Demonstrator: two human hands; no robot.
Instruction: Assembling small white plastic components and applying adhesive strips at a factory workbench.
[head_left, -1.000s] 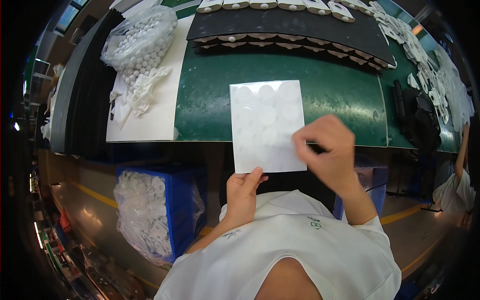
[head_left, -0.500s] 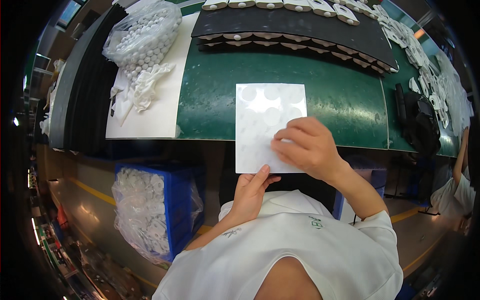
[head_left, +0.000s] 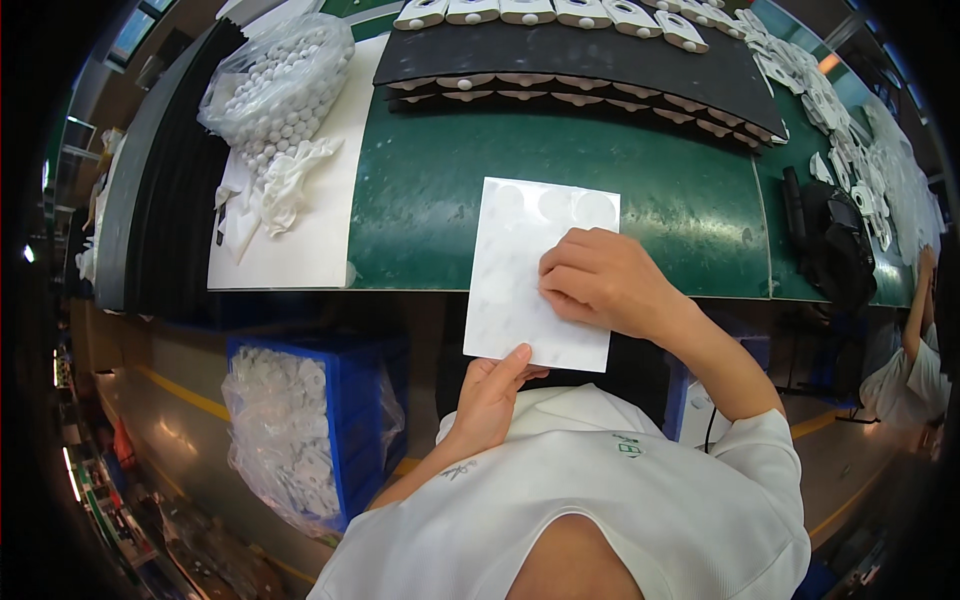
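A white sheet with rows of pale round stickers (head_left: 505,265) is held over the near edge of the green table. My left hand (head_left: 485,398) grips its lower edge, thumb on top and fingers beneath. Across the right half of the sheet lies my right hand (head_left: 612,285), its fingers bent and drawn together against the surface. Whatever may be between those fingertips is hidden. Round outlines show most plainly along the sheet's top edge.
Black boards (head_left: 570,60) carrying white parts are stacked at the back. A bag of white balls (head_left: 290,85) and crumpled white gloves (head_left: 290,185) lie left. A blue crate (head_left: 365,430) stands below. At right are a black bag (head_left: 838,235) and a co-worker's arm (head_left: 918,305).
The sheet has tilted slightly clockwise and come a little nearer to me. My right hand has shifted slightly over it, its fingers more tightly bent. My left hand keeps its grip.
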